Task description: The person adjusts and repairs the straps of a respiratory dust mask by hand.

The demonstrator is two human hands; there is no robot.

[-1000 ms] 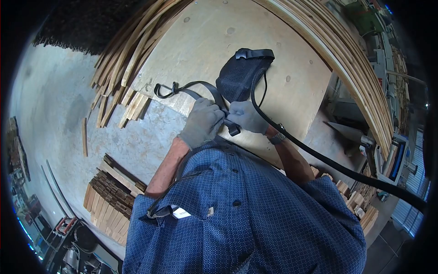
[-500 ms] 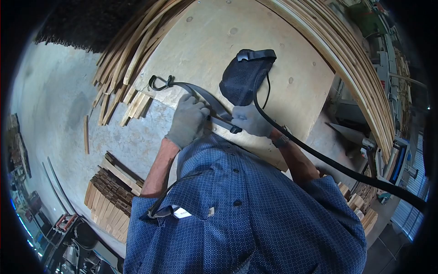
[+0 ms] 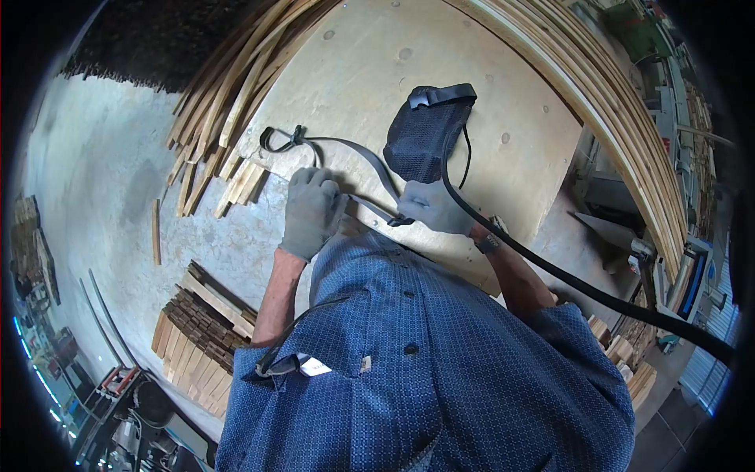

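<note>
A black webbing strap (image 3: 356,148) curves over the plywood board (image 3: 440,59), its far end looped near the board's left edge. Gloved in grey, my left hand (image 3: 312,206) is closed on one stretch of this strap. My right hand (image 3: 434,206), in a matching glove, grips the strap beside a small black buckle (image 3: 400,221). Between both hands a short length runs fairly straight. Just beyond my right hand lies a black mesh pouch (image 3: 425,138) with a buckled band across its top. A thick black cable (image 3: 550,271) passes over my right hand and wrist.
Long wooden strips (image 3: 228,86) are heaped left of the board, and more strips (image 3: 605,102) line its right side. Short cut blocks (image 3: 197,354) are stacked on the floor at lower left. Machinery (image 3: 134,401) stands at the bottom left.
My left hand has shifted slightly left, lengthening the strap between my hands. The buckle sits a little closer to my right hand, and the strap's curve on the board is wider.
</note>
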